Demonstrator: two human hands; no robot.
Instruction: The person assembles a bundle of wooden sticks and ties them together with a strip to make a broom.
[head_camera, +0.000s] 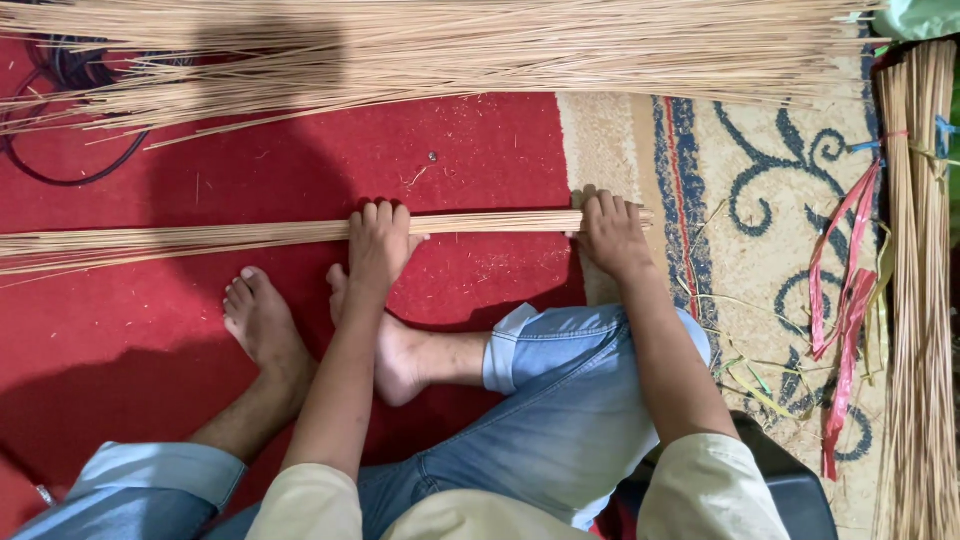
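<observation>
Your left hand (378, 240) and right hand (611, 232) both lie palm-down, fingers curled over the stick bundle (250, 236) on the red carpet (480, 150). More sticks (450, 45) lie beyond.

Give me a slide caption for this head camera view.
Seated barefoot on a red carpet, left hand and right hand press a stick bundle flat.
</observation>
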